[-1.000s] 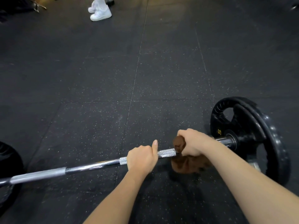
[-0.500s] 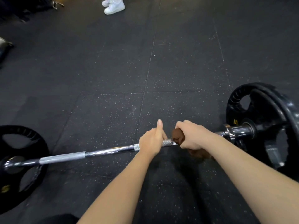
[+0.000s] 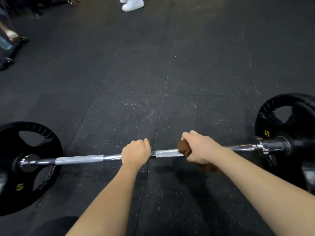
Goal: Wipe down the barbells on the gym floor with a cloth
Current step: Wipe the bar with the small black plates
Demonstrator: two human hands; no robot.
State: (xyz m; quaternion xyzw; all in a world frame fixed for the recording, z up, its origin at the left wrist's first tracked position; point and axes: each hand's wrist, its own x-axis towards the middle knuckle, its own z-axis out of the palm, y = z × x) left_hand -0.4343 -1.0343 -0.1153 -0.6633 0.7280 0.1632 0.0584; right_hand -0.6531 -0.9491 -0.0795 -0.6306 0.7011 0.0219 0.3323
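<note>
A chrome barbell (image 3: 80,159) lies across the black rubber floor, with a black plate (image 3: 25,167) on its left end and another black plate (image 3: 289,116) on its right end. My left hand (image 3: 135,153) grips the bar near its middle, fingers curled over it. A short stretch of knurled bar separates it from my right hand (image 3: 198,148), which holds a brown cloth (image 3: 183,148) wrapped round the bar. A fold of the cloth hangs below that hand.
White sneakers (image 3: 131,3) of another person stand at the far top of the floor. Dark gym gear (image 3: 10,46) sits at the far left. The floor mats (image 3: 153,65) stretch beyond the bar.
My left thumb, raised before, is now curled onto the bar. The view has shifted left, bringing the left plate fully in. My right hand with the cloth sits farther from my left hand.
</note>
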